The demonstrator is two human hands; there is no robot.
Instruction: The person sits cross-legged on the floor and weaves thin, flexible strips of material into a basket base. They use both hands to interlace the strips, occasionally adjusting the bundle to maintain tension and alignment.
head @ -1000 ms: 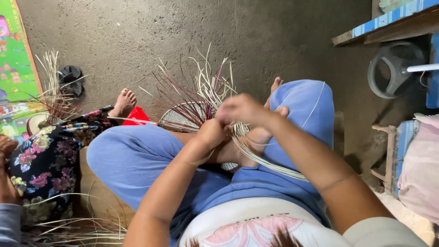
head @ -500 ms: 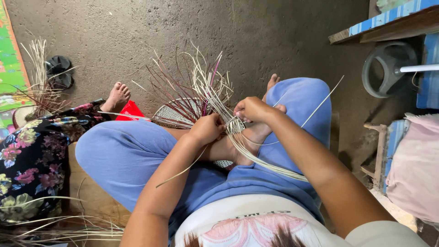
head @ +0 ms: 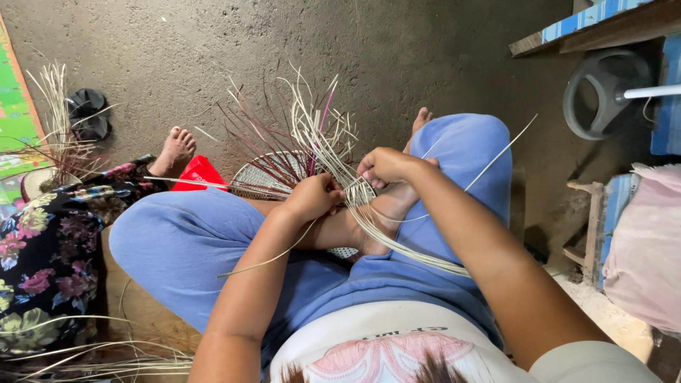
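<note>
I sit cross-legged in blue trousers with a half-woven round basket [head: 264, 176] of pale and dark red strips resting against my foot. Loose strip ends [head: 312, 124] fan upward from it. My left hand [head: 314, 196] is closed on strips at the basket's near edge. My right hand [head: 384, 165] pinches pale strips just right of it, almost touching the left. A bundle of long pale strips [head: 404, 248] curves from my hands down over my right leg.
Another person in a dark floral garment [head: 42, 248] sits at the left, one bare foot [head: 174, 150] out, with their own woven piece [head: 53, 152]. A red object [head: 198, 174] lies beside the basket. Black sandals [head: 89, 113], a grey wheel [head: 603, 92] and a wooden stool [head: 585, 227] stand around.
The view has tilted down and shifted. My hands have lowered slightly and moved apart a little, still working the strips at the basket's edge.
</note>
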